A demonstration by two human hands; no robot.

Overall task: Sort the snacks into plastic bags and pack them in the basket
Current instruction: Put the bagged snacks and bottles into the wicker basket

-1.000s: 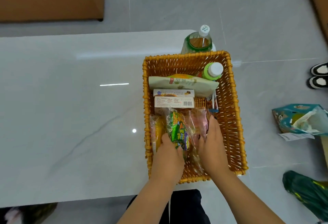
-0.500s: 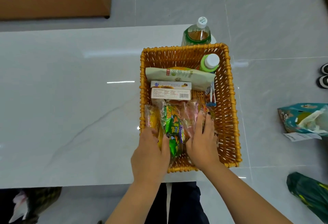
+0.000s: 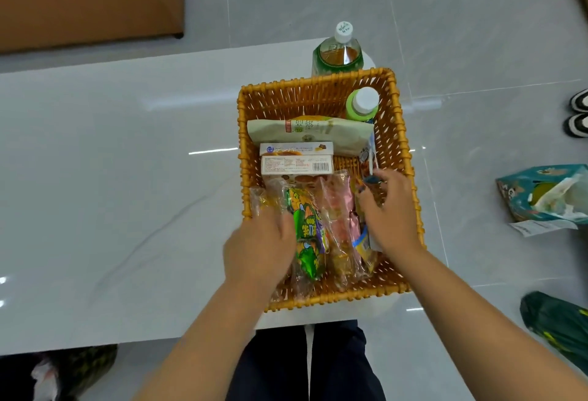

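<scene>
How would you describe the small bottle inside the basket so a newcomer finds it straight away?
Start at the orange wicker basket on the white table and look to its far right corner. A small bottle stands upright there, behind the pale green snack pouch. Its light green body and white cap set it apart from the bigger bottle of brown drink, which stands outside the basket, beyond the far rim.

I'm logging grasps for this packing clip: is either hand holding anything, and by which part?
The left hand rests on the bagged snacks at their left side. The right hand reaches beside them; a grip cannot be told.
</scene>
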